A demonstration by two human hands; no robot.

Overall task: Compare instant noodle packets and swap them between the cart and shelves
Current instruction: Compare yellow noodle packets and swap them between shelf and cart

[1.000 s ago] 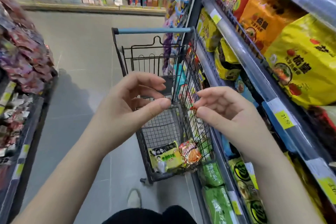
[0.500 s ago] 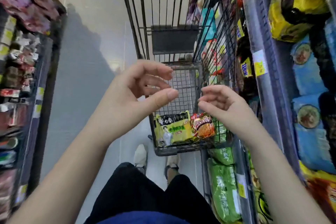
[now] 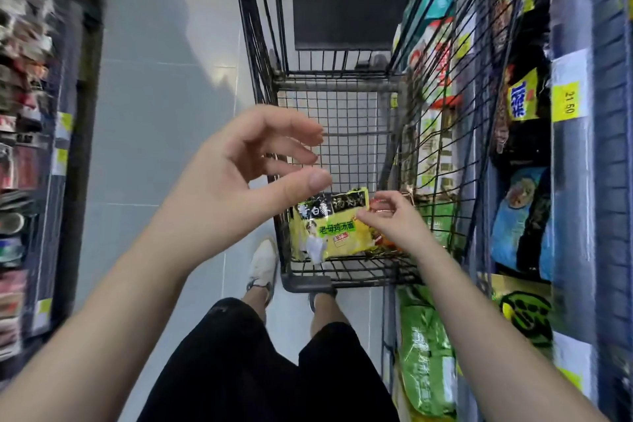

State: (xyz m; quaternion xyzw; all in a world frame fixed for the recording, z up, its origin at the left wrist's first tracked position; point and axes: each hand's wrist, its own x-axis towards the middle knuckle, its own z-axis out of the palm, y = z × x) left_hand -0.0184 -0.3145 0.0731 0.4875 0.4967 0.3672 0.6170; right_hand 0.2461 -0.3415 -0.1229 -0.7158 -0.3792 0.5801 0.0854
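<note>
Right hand (image 3: 394, 229) dropped, curled fingers (image 3: 363, 216) touching yellow packet (image 3: 329, 233) (left hand (image 3: 233, 188) loosely spread).

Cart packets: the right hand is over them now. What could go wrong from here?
The yellow packet and orange packet lie edge to edge in the cart, so the right hand could pinch both or the wrong one.
The hand hides most of the orange packet, so a grip cannot be confirmed from this view.
</note>
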